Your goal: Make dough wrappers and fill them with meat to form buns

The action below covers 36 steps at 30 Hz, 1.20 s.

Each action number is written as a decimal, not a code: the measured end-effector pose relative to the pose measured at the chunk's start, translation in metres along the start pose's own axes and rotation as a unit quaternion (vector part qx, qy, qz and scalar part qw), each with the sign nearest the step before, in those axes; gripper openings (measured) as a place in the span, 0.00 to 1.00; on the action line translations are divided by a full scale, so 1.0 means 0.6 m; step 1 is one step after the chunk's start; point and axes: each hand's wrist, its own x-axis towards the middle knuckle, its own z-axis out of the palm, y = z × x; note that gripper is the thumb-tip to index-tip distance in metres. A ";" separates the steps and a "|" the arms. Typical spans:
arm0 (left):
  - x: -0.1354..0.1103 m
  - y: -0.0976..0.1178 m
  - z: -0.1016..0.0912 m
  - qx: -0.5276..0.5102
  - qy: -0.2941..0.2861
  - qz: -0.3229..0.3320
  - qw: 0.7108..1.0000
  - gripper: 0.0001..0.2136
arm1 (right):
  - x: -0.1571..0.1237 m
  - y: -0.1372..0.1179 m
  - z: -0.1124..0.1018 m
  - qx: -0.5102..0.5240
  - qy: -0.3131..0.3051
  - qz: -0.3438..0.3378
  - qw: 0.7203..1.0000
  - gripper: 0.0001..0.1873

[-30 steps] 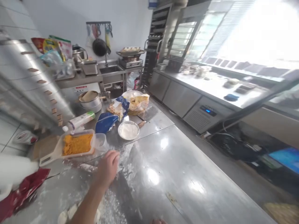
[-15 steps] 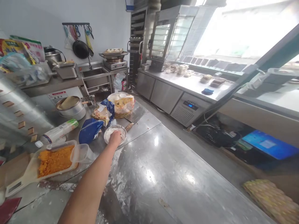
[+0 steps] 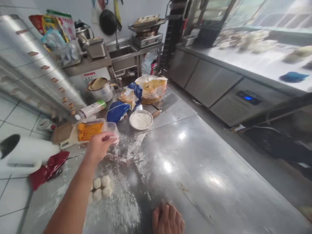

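Note:
My left hand (image 3: 101, 144) is raised over the table beside a clear plastic cup (image 3: 112, 128), its fingers pinched together and whitened with flour at the tips. Behind it a metal bowl of flour (image 3: 141, 120) stands on the steel table. Below my left forearm sit several small dough balls (image 3: 102, 188) in a cluster, with loose flour scattered around them. My right hand (image 3: 168, 219) rests on the table at the bottom, fingers curled under; its palm is hidden. A floury, dark stick (image 3: 118, 158) lies near my left hand.
A tub of orange filling (image 3: 90, 130) stands on a scale at the left. Blue bag (image 3: 118, 111), bottle (image 3: 92, 110), sieve over a pot (image 3: 99, 89) and large yellow bag (image 3: 153, 89) crowd the far end. A white jug (image 3: 29, 152) and red cloth (image 3: 48, 169) are at the left edge.
My left hand has left the flour bowl and come nearer, toward the dough balls. My right hand has come into view at the bottom. The view has turned left and down.

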 end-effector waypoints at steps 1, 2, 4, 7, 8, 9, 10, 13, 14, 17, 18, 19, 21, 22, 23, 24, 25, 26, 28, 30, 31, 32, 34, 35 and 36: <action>-0.049 -0.009 -0.046 0.024 0.017 -0.016 0.999 0.17 | 0.000 -0.001 -0.002 0.002 -0.008 -0.001 1.000 0.14; -0.096 -0.018 -0.086 0.060 0.026 -0.036 0.997 0.16 | 0.001 -0.002 -0.004 0.004 -0.014 -0.001 1.000 0.15; -0.179 -0.035 -0.141 0.146 0.023 -0.077 0.986 0.12 | 0.002 -0.006 -0.010 0.006 -0.024 -0.002 1.000 0.15; -0.254 -0.055 -0.162 0.247 -0.012 -0.088 0.965 0.08 | 0.004 -0.016 -0.019 0.009 -0.040 -0.006 0.999 0.14; -0.265 -0.061 -0.157 0.266 -0.030 -0.074 0.961 0.09 | 0.004 -0.019 -0.021 0.008 -0.042 -0.006 0.999 0.14; -0.271 -0.066 -0.150 0.281 -0.047 -0.056 0.957 0.10 | 0.005 -0.022 -0.023 0.007 -0.043 -0.006 0.999 0.13; -0.272 -0.071 -0.142 0.293 -0.061 -0.041 0.953 0.11 | 0.005 -0.025 -0.024 0.005 -0.042 -0.007 0.999 0.13; -0.266 -0.083 -0.125 0.330 -0.066 -0.028 0.941 0.13 | 0.006 -0.031 -0.026 -0.007 -0.034 -0.014 0.999 0.12; -0.264 -0.087 -0.125 0.341 -0.055 -0.029 0.938 0.13 | 0.006 -0.032 -0.025 -0.010 -0.032 -0.016 0.999 0.12; -0.267 -0.095 -0.134 0.354 -0.040 -0.027 0.934 0.13 | 0.005 -0.034 -0.024 -0.013 -0.031 -0.013 0.999 0.12; -0.272 -0.096 -0.138 0.352 -0.044 -0.027 0.934 0.13 | 0.005 -0.034 -0.025 -0.013 -0.032 -0.011 0.999 0.12; -0.276 -0.096 -0.142 0.347 -0.053 -0.028 0.936 0.13 | 0.005 -0.035 -0.025 -0.013 -0.033 -0.009 0.999 0.12; -0.285 -0.096 -0.148 0.336 -0.071 -0.028 0.939 0.12 | 0.005 -0.036 -0.026 -0.012 -0.036 -0.010 0.999 0.12; -0.288 -0.096 -0.150 0.331 -0.071 -0.025 0.941 0.13 | 0.006 -0.036 -0.026 -0.011 -0.038 -0.013 0.999 0.12; -0.289 -0.096 -0.152 0.329 -0.067 -0.021 0.942 0.13 | 0.006 -0.036 -0.027 -0.010 -0.040 -0.018 0.999 0.12; -0.289 -0.096 -0.154 0.332 -0.055 -0.016 0.941 0.13 | 0.006 -0.037 -0.027 -0.009 -0.041 -0.022 0.999 0.12; -0.287 -0.097 -0.156 0.342 -0.037 -0.012 0.939 0.13 | 0.007 -0.038 -0.028 -0.009 -0.041 -0.025 0.999 0.11; -0.284 -0.099 -0.159 0.355 -0.019 -0.010 0.935 0.14 | 0.007 -0.038 -0.028 -0.011 -0.041 -0.027 0.999 0.11; -0.279 -0.102 -0.166 0.380 -0.003 -0.009 0.925 0.14 | 0.007 -0.039 -0.030 -0.013 -0.040 -0.027 0.999 0.11; -0.276 -0.106 -0.176 0.397 -0.013 -0.018 0.917 0.14 | 0.007 -0.040 -0.031 -0.013 -0.040 -0.025 0.999 0.12; -0.276 -0.107 -0.181 0.400 -0.022 -0.022 0.916 0.14 | 0.007 -0.040 -0.032 -0.011 -0.041 -0.024 0.999 0.12; -0.277 -0.108 -0.185 0.400 -0.029 -0.025 0.916 0.14 | 0.006 -0.041 -0.032 -0.011 -0.042 -0.023 0.999 0.12; -0.281 -0.109 -0.191 0.396 -0.032 -0.027 0.917 0.13 | 0.007 -0.041 -0.032 -0.010 -0.044 -0.022 0.999 0.11; -0.282 -0.108 -0.192 0.394 -0.032 -0.028 0.918 0.13 | 0.007 -0.041 -0.031 -0.009 -0.045 -0.022 0.999 0.12; -0.284 -0.107 -0.194 0.392 -0.034 -0.029 0.919 0.13 | 0.008 -0.041 -0.030 -0.007 -0.047 -0.021 0.999 0.12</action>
